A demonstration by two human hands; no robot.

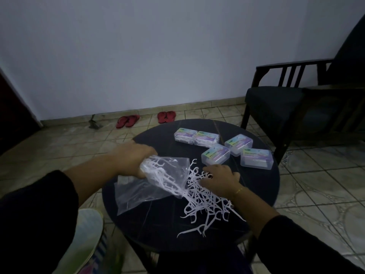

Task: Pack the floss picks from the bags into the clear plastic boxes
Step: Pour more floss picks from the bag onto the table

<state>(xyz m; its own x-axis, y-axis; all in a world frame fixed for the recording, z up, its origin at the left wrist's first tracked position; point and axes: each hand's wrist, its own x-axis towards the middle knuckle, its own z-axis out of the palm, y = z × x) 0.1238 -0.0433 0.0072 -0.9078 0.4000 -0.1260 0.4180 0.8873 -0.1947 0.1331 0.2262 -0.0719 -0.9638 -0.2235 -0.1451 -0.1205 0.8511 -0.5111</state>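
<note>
Broadly, the round dark desk (pixel 256 194) carried everything within reach of both hands. Largest on it was the clear bag (pixel 158 180), clenched at its closed end by the left hand (pixel 132 161) and tipped so its mouth opened toward the right hand (pixel 219 178); some picks were inside it. From that mouth the floss picks (pixel 205 200) spilled in a loose heap running down and rightward, lying directly under and just nearer than the right hand, which rested on them with fingers spread, gripping nothing that I could make out. That hand was plainly the closer one. Beyond the right hand sat five clear plastic boxes (pixel 215 155), lids shut, apparently holding picks already.
</note>
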